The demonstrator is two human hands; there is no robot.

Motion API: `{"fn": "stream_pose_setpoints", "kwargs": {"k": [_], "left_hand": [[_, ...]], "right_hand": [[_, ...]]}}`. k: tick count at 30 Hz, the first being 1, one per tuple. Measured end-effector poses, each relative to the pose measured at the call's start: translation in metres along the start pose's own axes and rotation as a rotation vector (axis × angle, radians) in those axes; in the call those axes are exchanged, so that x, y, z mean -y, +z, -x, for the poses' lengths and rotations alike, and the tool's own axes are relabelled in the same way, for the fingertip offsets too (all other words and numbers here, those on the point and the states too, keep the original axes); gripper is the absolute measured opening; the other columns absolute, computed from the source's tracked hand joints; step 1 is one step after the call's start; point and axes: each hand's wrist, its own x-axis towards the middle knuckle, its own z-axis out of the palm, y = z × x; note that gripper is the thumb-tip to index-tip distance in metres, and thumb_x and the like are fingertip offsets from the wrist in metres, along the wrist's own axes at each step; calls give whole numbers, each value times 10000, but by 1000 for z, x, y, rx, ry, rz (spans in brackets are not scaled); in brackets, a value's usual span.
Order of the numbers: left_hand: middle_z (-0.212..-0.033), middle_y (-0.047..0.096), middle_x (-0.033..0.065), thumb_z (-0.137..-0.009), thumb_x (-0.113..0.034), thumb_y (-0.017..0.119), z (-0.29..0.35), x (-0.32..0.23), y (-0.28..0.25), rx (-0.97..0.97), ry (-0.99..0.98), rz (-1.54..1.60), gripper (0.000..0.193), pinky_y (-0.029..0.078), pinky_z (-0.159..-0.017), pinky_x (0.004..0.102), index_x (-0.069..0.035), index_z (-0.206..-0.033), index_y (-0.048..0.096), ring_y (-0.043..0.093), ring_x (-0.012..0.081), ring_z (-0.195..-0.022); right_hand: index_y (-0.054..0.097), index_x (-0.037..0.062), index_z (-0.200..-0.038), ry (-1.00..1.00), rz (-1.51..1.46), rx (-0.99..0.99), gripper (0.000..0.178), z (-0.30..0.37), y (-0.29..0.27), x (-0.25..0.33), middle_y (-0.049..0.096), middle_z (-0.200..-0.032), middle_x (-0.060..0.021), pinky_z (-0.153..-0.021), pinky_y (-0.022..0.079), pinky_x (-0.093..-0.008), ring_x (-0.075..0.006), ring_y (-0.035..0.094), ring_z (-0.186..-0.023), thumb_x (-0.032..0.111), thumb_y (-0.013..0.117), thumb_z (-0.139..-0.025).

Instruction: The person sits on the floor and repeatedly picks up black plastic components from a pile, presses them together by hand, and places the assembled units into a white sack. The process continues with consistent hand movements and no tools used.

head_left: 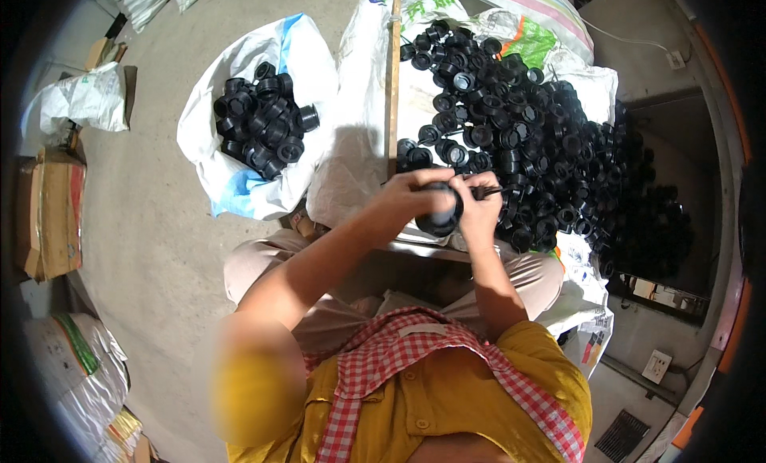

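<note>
My left hand (416, 193) is closed around a round black plastic fitting (440, 220), shaped like a short cup with a rim. Right beside it, my right hand (479, 206) is closed and touches the fitting's edge. A thin dark piece (484, 192) sticks out between its fingers; its kind does not show. Both hands meet above the near edge of a work surface, over my lap. Just beyond them spreads a large heap of similar black plastic fittings (511, 132) on white sacking.
To the left, an open white sack (191, 136) on the floor holds more black fittings (263, 120). A wooden strip (393, 80) edges the work surface. Cardboard boxes (60, 215) and filled sacks (88, 375) stand far left. A wall socket (657, 366) is at the right.
</note>
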Motion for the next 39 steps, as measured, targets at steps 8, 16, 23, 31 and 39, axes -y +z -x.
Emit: {"fn": "stream_pose_setpoints", "kwargs": {"k": [8,16,23,31,39], "left_hand": [[-1065,555,201,-797,-111,600,11,11,11,-479,407,-1497,474,443,-873,459,-9,-1253,521,544,372,-1001],[-1493,194,217,-589,-300,871,24,-45,-68,-877,193,-1655,921,290,-967,680,-162,-1378,417,235,518,-1323],[-1417,340,165,-723,-293,775,6,-42,-49,-605,133,-1506,676,310,-1036,531,-94,-1306,496,275,414,-1328],[-1409,406,226,-768,-260,744,3,-35,-45,-388,-96,-1260,678,312,-1076,493,-68,-1344,442,387,412,-1298],[-1210,514,226,-688,-165,779,-13,14,-10,-227,208,-886,776,415,-989,457,-30,-1353,402,500,353,-1167]], "right_hand": [[514,23,-980,66,683,-91,218,-23,7,-71,649,-832,-193,-726,495,-424,-392,633,-804,86,640,-814],[588,100,-1191,272,1016,310,421,-69,-2,-148,652,-1037,-216,-856,482,-436,-376,610,-1000,207,642,-788],[662,-39,-625,531,1099,567,353,-85,-2,-234,618,-542,-130,-546,488,-334,-228,626,-528,274,732,-772],[585,64,-825,807,264,282,95,-47,-21,-123,551,-659,-7,-457,390,-248,-107,486,-499,74,680,-823],[546,88,-1002,866,-478,258,203,-7,-34,11,522,-691,-14,-423,386,-238,-111,479,-498,123,678,-852]]}}
